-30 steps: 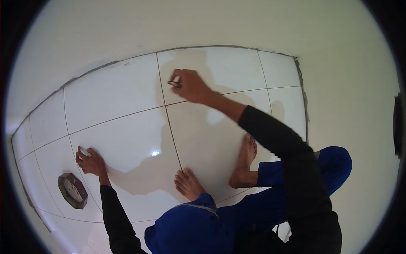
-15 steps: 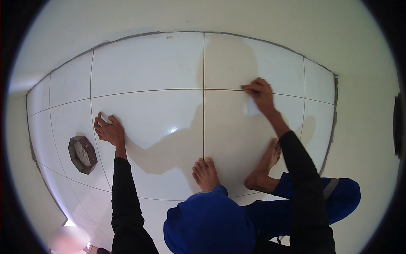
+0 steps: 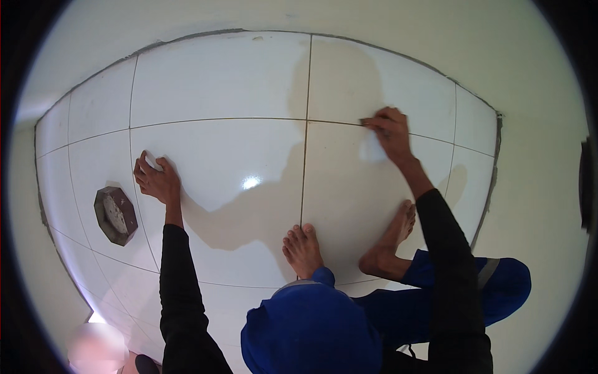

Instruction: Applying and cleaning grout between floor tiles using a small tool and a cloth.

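My right hand (image 3: 391, 132) is closed in a pinch on a small, thin, dark scraping tool (image 3: 364, 122). The tool's tip meets the brownish joint between large white floor tiles (image 3: 218, 156), to the right of where two joints cross. Most of the tool is hidden by my fingers, so its exact kind is unclear. On the left, my left hand (image 3: 157, 179) leans on a tile with bent, parted fingers and nothing visible in it. Just left of it stands a dark octagonal bowl (image 3: 116, 215) with whitish-grey material inside.
Pale walls (image 3: 205, 17) enclose the tiled floor, with a rough grey gap along their foot. My bare feet (image 3: 303, 249) rest on the tiles below my hands. A person with a blurred head (image 3: 96, 349) is at the lower left. A dark object (image 3: 585, 187) shows at the right rim.
The whole view has shifted slightly, so the floor sits higher in it. My right hand has turned a little, its tool still at the same joint. My left hand keeps its place.
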Tool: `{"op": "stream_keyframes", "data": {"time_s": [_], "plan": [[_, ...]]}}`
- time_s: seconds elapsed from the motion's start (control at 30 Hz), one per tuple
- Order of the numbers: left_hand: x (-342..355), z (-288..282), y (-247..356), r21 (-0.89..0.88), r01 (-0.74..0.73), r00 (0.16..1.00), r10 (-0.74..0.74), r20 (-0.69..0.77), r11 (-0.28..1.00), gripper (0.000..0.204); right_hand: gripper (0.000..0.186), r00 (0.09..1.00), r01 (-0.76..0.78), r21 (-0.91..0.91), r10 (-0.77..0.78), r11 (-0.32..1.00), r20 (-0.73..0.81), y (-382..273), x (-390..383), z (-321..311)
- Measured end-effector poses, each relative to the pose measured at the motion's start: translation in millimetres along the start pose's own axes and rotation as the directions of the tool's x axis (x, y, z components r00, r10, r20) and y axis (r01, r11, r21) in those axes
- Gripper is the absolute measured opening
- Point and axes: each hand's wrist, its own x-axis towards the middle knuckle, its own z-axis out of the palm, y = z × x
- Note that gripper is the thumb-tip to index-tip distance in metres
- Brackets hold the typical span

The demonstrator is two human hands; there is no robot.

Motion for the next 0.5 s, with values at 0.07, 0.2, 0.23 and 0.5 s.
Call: {"op": "stream_keyframes", "data": {"time_s": [0.07,0.2,0.23,0.5], "plan": [[-2,0,-10,0.017,-0.001,1.000,0.001,-0.006,1.000,0.049,0.019,0.998,0.004,-0.071,0.000,0.998,0.059,-36,18,40],[-3,-3,-21,-0.037,-0.041,0.999,0.041,-0.001,0.998,0.050,0.019,0.989,0.050,-0.118,-0.033,0.992,0.145,-46,24,39],[-2,-3,-18,-0.058,-0.047,0.999,0.047,0.002,0.997,0.050,0.020,0.985,0.089,-0.132,-0.068,0.987,0.156,-34,21,24],[1,-1,-2,-0.016,0.005,1.000,-0.005,-0.003,1.000,0.049,0.040,0.973,0.199,-0.203,-0.169,0.959,0.154,-30,13,20]]}}
